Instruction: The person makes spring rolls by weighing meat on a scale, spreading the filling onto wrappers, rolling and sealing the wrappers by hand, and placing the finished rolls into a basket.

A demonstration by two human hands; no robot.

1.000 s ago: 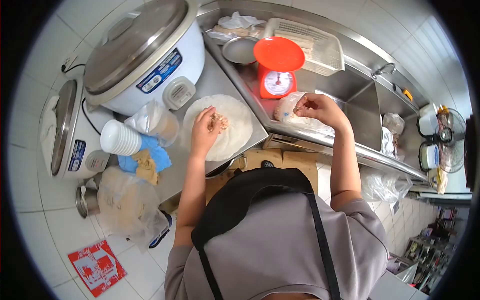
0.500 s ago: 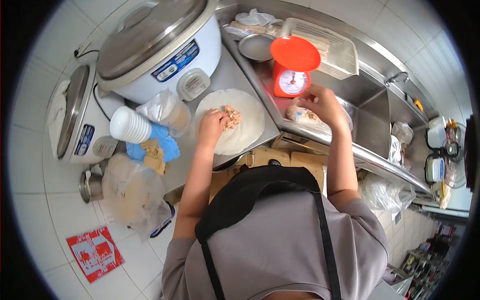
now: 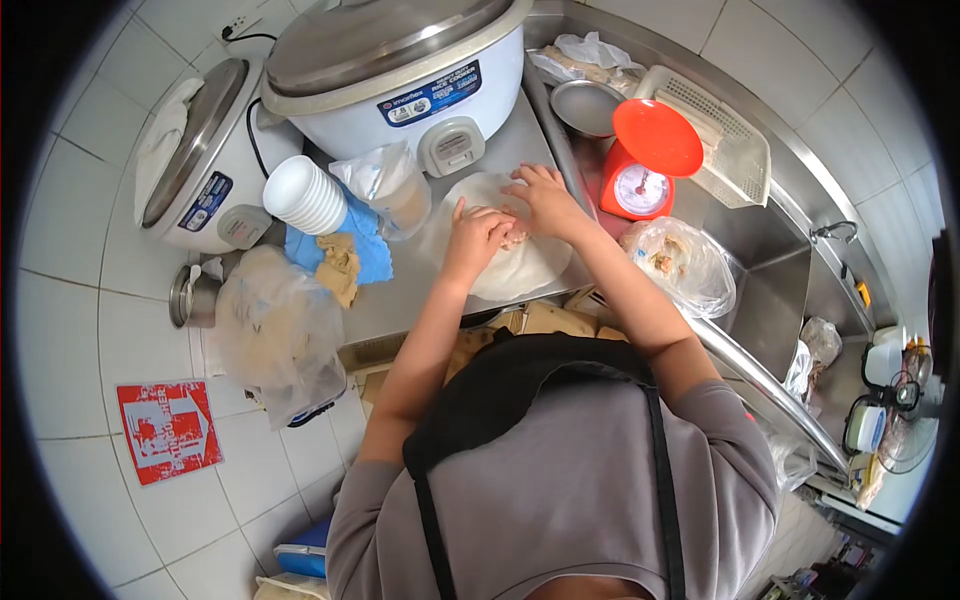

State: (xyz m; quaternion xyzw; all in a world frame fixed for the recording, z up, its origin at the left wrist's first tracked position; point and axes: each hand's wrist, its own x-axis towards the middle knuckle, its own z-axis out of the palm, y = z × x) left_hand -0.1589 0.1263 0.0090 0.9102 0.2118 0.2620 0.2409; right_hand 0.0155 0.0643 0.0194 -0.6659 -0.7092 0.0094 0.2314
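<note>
A round, thin white wrapper sheet (image 3: 515, 278) lies on the steel counter, with a small mound of pinkish, chopped filling (image 3: 514, 236) near its middle. My left hand (image 3: 478, 242) is at the mound, fingers curled against the filling and thumb raised. Just beyond it, my right hand (image 3: 545, 203) reaches over the far right part of the sheet. Its fingers are apart and bent downward, and whether they touch the sheet is hard to see. To the right, a clear plastic bag (image 3: 700, 275) with more filling inside lies by the sink edge.
A red kitchen scale (image 3: 637, 190) stands behind the bag, beside a metal bowl (image 3: 585, 108) and a white basket (image 3: 740, 165). A large rice cooker (image 3: 420, 70) borders the counter's back. Stacked white cups (image 3: 305, 195) and a filled plastic bag (image 3: 270, 320) are left.
My right hand has left the plastic bag of filling and come over the wrapper beside my left hand. The bag now shows its opening. The camera view has shifted.
</note>
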